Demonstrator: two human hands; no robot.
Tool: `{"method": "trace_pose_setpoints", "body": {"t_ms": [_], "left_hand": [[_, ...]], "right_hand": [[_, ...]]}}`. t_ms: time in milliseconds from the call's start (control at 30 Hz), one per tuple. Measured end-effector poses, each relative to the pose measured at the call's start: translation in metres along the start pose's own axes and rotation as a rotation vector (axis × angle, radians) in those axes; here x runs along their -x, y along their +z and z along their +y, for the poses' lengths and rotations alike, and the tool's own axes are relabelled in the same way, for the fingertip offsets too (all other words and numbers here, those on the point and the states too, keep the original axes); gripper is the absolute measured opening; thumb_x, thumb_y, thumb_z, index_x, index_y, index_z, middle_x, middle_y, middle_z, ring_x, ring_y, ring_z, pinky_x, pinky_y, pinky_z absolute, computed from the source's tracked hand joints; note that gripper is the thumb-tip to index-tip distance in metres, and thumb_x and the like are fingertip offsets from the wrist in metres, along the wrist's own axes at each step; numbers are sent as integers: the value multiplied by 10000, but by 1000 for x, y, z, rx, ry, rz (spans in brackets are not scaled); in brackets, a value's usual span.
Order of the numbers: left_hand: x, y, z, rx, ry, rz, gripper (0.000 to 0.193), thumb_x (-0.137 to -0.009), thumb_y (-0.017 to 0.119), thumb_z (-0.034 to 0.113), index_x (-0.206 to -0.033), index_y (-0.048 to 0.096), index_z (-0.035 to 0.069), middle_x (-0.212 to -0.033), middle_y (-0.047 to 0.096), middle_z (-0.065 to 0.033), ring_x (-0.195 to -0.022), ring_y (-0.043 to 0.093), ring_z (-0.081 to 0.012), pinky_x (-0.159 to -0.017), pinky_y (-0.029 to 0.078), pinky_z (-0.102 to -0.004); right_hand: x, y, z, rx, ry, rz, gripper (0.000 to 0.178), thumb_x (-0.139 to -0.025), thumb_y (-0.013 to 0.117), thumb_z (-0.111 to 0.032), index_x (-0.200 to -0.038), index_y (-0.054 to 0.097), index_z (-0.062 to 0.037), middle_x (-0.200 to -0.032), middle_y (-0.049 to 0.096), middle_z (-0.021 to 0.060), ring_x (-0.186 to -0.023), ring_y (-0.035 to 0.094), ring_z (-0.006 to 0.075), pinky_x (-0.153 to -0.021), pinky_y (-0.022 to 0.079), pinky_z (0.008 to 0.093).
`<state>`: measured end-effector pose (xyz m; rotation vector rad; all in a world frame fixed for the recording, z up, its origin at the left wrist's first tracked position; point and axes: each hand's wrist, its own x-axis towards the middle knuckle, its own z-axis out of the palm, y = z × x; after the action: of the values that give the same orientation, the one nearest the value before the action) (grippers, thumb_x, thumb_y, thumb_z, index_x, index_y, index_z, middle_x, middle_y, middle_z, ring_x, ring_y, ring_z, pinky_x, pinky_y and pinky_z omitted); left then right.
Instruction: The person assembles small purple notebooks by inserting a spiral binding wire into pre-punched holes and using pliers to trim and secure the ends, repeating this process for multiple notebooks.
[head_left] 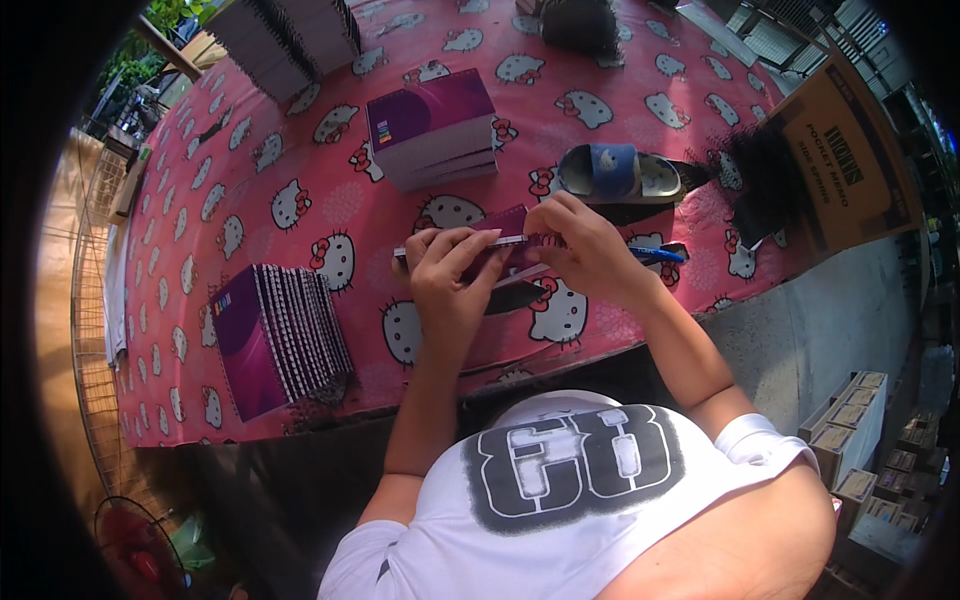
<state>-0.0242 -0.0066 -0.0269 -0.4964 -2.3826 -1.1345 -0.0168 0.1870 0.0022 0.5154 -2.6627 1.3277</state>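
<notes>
My left hand is closed around a small purple notebook, with fingers on top and thumb at the near side. Its pale page edge faces up. At the notebook's right end, my right hand pinches close to the bound edge. What lies between those fingertips is hidden; some dark coil-like teeth show beside them. A blue pen lies by my right wrist. Just beyond that hand rests a blue slide sandal. A stack of purple notebooks stands farther off, beyond my hands.
On the left stands a pile of spiral-bound notebooks, and taller stacks are at the far left. A cardboard box with black spiral coils sits right. A black bundle lies far back on the pink patterned tablecloth.
</notes>
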Motion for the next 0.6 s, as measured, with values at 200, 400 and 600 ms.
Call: {"method": "trace_pose_setpoints", "body": {"t_ms": [200,400,600], "left_hand": [[1,-3,2,0,11,-13,242,-695,804,180,-932,760,154,-893,684,19,-955,528,-200,-890,333,-376],[0,-5,8,-65,26,-11,281,-667,805,103,-943,763,134,-900,691,-1,-934,543,-195,-852,402,-340],[2,-4,5,-55,8,-3,268,-670,802,89,-932,764,132,-881,694,1,-921,546,-196,-833,419,-328]], "right_hand": [[3,16,-5,125,-45,116,215,-809,707,-116,-993,612,-58,-874,574,90,-794,628,273,-675,499,354],[0,19,-6,143,-87,157,246,-784,735,-175,-965,615,-60,-876,573,95,-758,628,277,-624,497,355],[-2,22,-17,187,-122,197,156,-774,718,-104,-873,614,-41,-818,576,93,-751,618,282,-616,494,360]]}}
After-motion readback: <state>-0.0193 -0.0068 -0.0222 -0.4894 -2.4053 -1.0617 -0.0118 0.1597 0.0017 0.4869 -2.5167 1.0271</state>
